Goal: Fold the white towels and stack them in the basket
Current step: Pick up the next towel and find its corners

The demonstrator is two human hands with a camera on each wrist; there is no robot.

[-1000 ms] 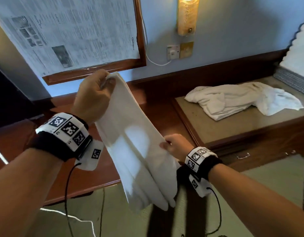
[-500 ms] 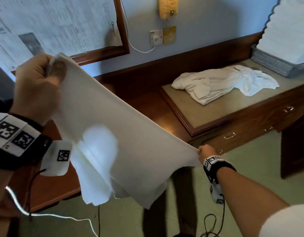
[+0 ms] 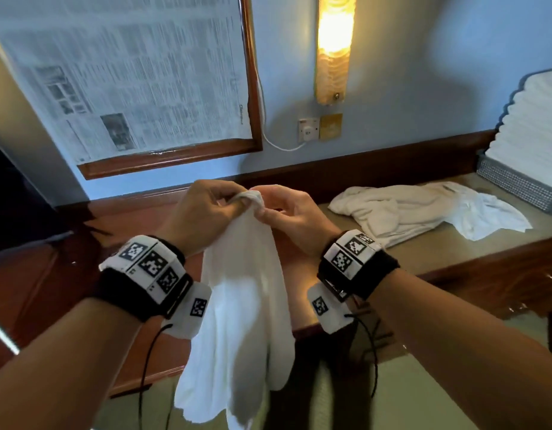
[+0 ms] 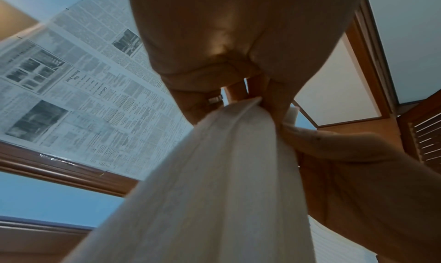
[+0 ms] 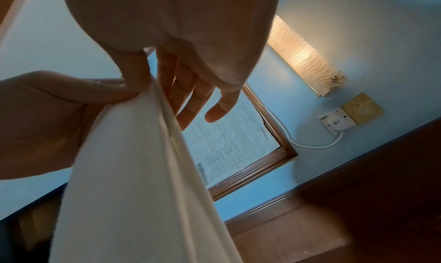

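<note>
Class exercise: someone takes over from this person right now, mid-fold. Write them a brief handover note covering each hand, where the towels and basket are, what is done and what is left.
Left hand: its grip pinches the top of the held towel.
Right hand: thumb and forefinger pinch the same top edge; other fingers loose.
The held towel hangs doubled between the hands, over the front edge of the wooden desk.
Unfolded towels lie in a heap on the desk's padded top, to the right.
Basket at far right already holds a stack of folded towels.
Done: first fold, corners brought together.
Left: finish this fold, stack it, then do the heap.

White towel (image 3: 240, 293) hangs doubled; crumpled towels (image 3: 423, 209) beside basket (image 3: 516, 184).
</note>
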